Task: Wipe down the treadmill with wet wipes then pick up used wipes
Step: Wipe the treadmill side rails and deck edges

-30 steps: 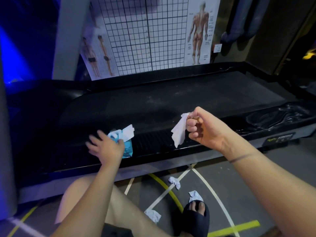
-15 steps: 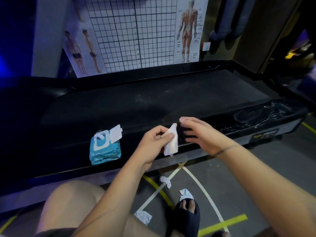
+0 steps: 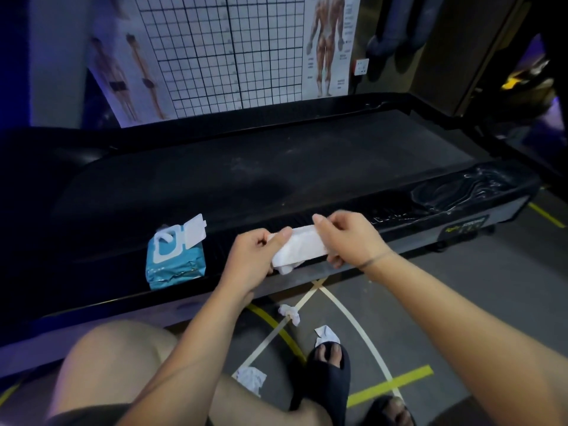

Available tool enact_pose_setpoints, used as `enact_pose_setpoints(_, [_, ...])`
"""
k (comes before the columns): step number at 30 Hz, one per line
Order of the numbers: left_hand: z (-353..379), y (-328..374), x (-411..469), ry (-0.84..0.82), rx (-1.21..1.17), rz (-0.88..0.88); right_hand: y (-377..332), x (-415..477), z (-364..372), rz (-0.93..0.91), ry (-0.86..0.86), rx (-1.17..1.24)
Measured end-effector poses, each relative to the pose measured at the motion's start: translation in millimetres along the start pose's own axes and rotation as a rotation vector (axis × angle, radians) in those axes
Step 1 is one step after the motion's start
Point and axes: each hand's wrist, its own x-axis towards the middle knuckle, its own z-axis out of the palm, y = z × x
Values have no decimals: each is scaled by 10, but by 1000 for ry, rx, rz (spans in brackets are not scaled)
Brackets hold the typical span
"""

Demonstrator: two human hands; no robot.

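Note:
A black treadmill [image 3: 276,167] lies across the view in front of me. Over its near side rail, my left hand [image 3: 255,256] and my right hand [image 3: 347,238] each pinch one end of a folded white wet wipe [image 3: 299,249], which is stretched between them. A blue pack of wet wipes [image 3: 175,256] lies on the rail to the left of my left hand, its white lid flipped open. Three crumpled used wipes lie on the floor: one [image 3: 289,313] near the treadmill, one [image 3: 327,334] at my sandal's toes, one [image 3: 250,378] by my knee.
My knee [image 3: 116,358] and black sandals [image 3: 327,379] are below the hands on the grey floor with white and yellow lines. A grid poster with anatomy figures [image 3: 233,50] hangs on the wall behind the treadmill. Dark equipment stands at the far right.
My left hand left the wipes pack and came over to the wipe that my right hand held. Both hands now pull the wipe out flat between them.

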Motion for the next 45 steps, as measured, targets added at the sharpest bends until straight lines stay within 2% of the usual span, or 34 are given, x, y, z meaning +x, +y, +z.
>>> enact_pose_setpoints(1, [-4,12,12,5,-12,7,-5,-7,-9,-87,0,-83])
enact_pose_setpoints(5, [18,130,13,-36,-55,12,12,-75,8,-351,-307,-216])
enact_pose_setpoints(7, [26,195,-20,-95,-106,-15,68,-73,105,-425,-236,-296])
enact_pose_setpoints(9, [39,254,-62,-155,-121,-41,79,-63,149,-454,-115,-265])
enact_pose_setpoints(12, [7,304,-57,-148,-90,-45,78,-57,93,-475,-90,-259])
enact_pose_setpoints(14, [-62,262,-24,-160,-74,15,88,-30,-3,-425,-100,-207])
enact_pose_setpoints(18, [-215,18,105,-204,193,210,116,63,-175,-108,7,241])
enact_pose_setpoints(21, [-146,-116,222,-250,362,248,175,133,-148,30,-61,444])
enact_pose_setpoints(25, [-75,-230,350,-398,357,155,444,217,43,167,-275,314])
enact_pose_setpoints(26, [-84,-263,391,-398,369,140,524,276,88,213,-264,288])
enact_pose_setpoints(27, [-102,-311,445,-358,404,141,558,335,103,259,-206,285])
enact_pose_setpoints(29, [-145,-444,588,-100,553,204,542,485,39,314,-1,364])
enact_pose_setpoints(31, [-185,-593,751,165,754,291,469,662,-111,167,246,380])
enact_pose_setpoints(33, [-193,-738,928,186,866,294,294,771,-271,-72,420,187])
enact_pose_setpoints(36, [-126,-985,1102,28,1015,170,153,881,-269,-385,487,-97])
enact_pose_setpoints(38, [-57,-1141,1101,-15,1100,100,294,946,-83,-465,329,-361])
enact_pose_setpoints(42, [-7,-1232,1082,92,1103,127,869,851,321,-338,-380,-691])
enact_pose_setpoints(43, [-12,-1247,1092,102,1086,130,933,809,346,-346,-475,-752])
enact_pose_setpoints(45, [-27,-1283,1117,117,1050,129,898,813,297,-367,-459,-735])
